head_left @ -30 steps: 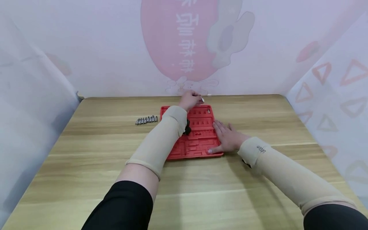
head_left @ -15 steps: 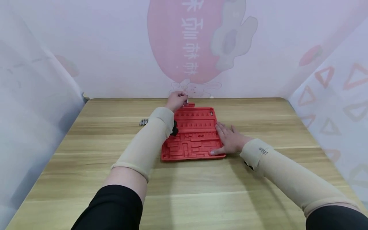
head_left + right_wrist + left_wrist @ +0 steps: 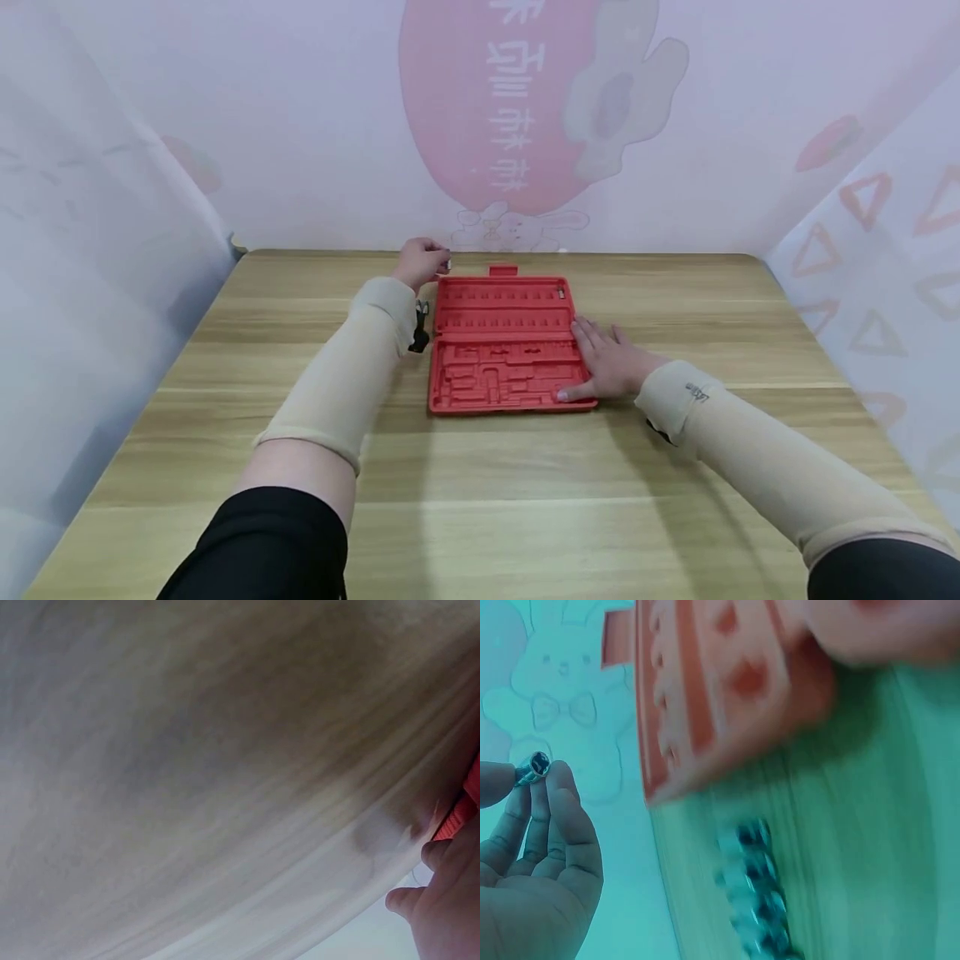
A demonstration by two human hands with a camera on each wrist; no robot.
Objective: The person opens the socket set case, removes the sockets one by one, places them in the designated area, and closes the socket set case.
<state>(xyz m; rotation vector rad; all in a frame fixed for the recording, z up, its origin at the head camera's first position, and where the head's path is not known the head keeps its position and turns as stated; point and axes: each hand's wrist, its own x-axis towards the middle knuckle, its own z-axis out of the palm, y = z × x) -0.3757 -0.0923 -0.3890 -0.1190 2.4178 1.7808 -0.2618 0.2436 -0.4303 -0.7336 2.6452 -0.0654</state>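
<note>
A small chrome socket [image 3: 534, 766] is pinched between the thumb and fingertips of my left hand [image 3: 422, 262], which is raised past the far left corner of the red tool case [image 3: 513, 337]. In the left wrist view, a row of several metal sockets [image 3: 761, 892] lies on the table beside the case; in the head view my left forearm hides them. The case lies unfolded, with moulded slots in both halves. One small metal piece [image 3: 561, 293] sits in its far right slot. My right hand [image 3: 615, 367] rests with straight fingers on the case's right edge.
The wooden table [image 3: 510, 500] spreads out around the case. A printed cloth wall [image 3: 322, 150] stands along its far edge, with more cloth at both sides. From the far side of the case sticks a red latch tab [image 3: 502, 270].
My left hand has moved left with the socket, from above the case's far edge to beyond its far left corner. My right hand stays on the case.
</note>
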